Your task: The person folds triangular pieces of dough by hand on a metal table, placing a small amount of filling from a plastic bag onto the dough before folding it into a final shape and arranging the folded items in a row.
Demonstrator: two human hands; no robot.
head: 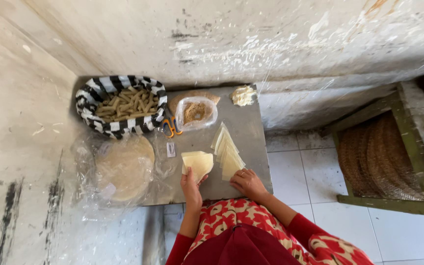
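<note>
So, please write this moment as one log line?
left hand: holds pastry sheet | right hand: on fanned wedges | board: filling bowl, scissors

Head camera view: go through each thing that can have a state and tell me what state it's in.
Left hand: gripping a pale wrapper piece.
Right hand: resting on the fanned wrapper row, fingers spread.
Striped basket: filled with rolled sticks.
Plastic bag of crumbs: open at the top.
Round wrapper stack: flat, on clear plastic.
Scissors: lying flat, blades hidden.
</note>
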